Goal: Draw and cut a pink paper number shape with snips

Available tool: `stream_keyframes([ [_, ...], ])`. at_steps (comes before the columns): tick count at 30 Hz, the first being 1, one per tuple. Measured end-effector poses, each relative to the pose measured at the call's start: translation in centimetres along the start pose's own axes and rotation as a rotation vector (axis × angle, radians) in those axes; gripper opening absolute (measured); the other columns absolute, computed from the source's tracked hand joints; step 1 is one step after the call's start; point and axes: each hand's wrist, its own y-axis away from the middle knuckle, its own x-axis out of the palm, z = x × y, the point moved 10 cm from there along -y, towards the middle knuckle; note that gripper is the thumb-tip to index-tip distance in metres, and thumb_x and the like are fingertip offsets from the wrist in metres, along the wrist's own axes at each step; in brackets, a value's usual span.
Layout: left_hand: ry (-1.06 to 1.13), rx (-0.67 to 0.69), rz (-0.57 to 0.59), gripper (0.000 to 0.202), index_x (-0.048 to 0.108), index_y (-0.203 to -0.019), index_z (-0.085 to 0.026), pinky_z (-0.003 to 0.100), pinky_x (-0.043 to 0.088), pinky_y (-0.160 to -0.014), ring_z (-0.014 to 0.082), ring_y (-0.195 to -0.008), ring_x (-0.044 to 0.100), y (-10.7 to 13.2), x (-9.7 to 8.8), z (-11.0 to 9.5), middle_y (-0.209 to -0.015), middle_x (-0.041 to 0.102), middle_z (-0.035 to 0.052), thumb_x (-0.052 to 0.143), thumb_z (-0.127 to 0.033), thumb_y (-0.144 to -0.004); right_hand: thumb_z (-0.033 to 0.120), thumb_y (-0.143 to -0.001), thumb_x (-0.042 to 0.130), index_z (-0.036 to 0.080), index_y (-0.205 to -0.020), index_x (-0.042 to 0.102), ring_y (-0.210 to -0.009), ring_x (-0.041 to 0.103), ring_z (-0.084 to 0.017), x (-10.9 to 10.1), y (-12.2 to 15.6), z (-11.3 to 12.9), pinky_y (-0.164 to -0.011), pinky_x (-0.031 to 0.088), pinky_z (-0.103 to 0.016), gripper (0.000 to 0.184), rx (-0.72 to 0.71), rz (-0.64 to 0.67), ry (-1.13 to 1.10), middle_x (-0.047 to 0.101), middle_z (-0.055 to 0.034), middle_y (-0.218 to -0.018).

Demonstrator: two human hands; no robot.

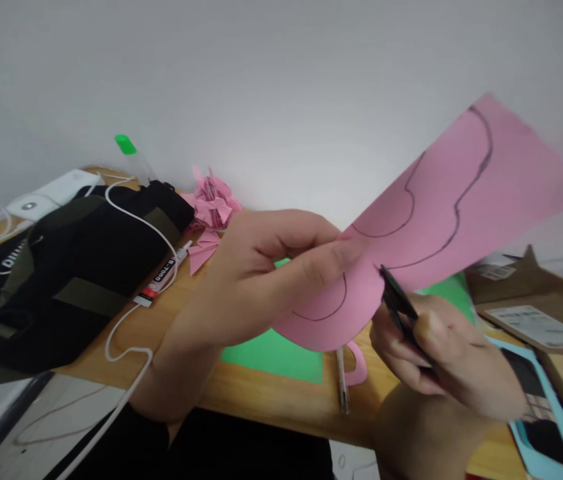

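Observation:
Pink paper (506, 167) with dark curved outlines drawn on it is held up above the table. My left hand (281, 273) pinches it between thumb and fingers, near its rounded lower part. My right hand (446, 353) is closed around dark scissors (400, 303). Their tip meets the paper just where a drawn line begins, right of my left thumb. The handles are mostly hidden by my fingers. Beneath the paper, a green sheet (276, 360) lies on the table, and a curved pink paper strip (358, 365) lies beside a thin pen-like item (342, 380).
On the wooden table (271, 403), a black bag (76, 267), white cable (131, 210) and glue tube (161, 277) are at left. A crumpled pink paper cluster (214, 200) sits behind. At right are a cardboard box (546, 293) and a light-blue-edged item (536, 400). A wall (281, 87) rises behind.

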Motion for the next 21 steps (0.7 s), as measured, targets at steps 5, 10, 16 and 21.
stream_keyframes([
  [5,-0.02,-0.013,0.024,0.03,0.059,-0.064,-0.015,0.016,0.033,-0.043,0.0018,-0.048,0.036,0.02,0.04,0.06,-0.055,0.044,-0.006,0.061,-0.012,-0.093,0.057,-0.102,0.046,0.02,-0.056,0.033,-0.032,0.012,-0.001,0.04,0.11,-0.08,-0.033,0.014,-0.019,0.06,-0.001,-0.002,-0.011,0.024,0.0102,-0.037],
  [10,-0.011,-0.017,0.023,0.03,0.058,-0.062,-0.016,0.017,0.033,-0.043,0.0022,-0.046,0.035,0.11,0.14,-0.1,-0.055,0.045,-0.0061,0.062,-0.012,-0.092,0.057,-0.101,0.048,0.02,-0.058,0.033,-0.032,0.013,-0.001,0.08,0.16,-0.18,-0.033,0.013,-0.018,0.059,0.006,-0.009,-0.027,0.025,0.0103,-0.038],
  [16,-0.035,-0.006,-0.017,0.028,0.062,-0.062,-0.015,0.018,0.034,-0.044,0.0023,-0.045,0.036,0.06,-0.14,-0.3,-0.053,0.045,-0.0064,0.062,-0.011,-0.09,0.057,-0.1,0.049,0.02,-0.058,0.033,-0.032,0.011,-0.001,0.12,0.01,-0.35,-0.033,0.012,-0.019,0.059,0.03,-0.006,-0.06,0.024,0.01,-0.038],
  [21,-0.063,0.023,-0.005,0.027,0.064,-0.064,-0.015,0.018,0.037,-0.045,0.0024,-0.045,0.037,0.06,-0.03,-0.55,-0.053,0.048,-0.0064,0.061,-0.01,-0.091,0.056,-0.1,0.051,0.02,-0.058,0.034,-0.031,0.012,-0.002,0.17,0.0,-0.3,-0.032,0.011,-0.019,0.058,0.025,-0.008,-0.069,0.024,0.0102,-0.037],
])
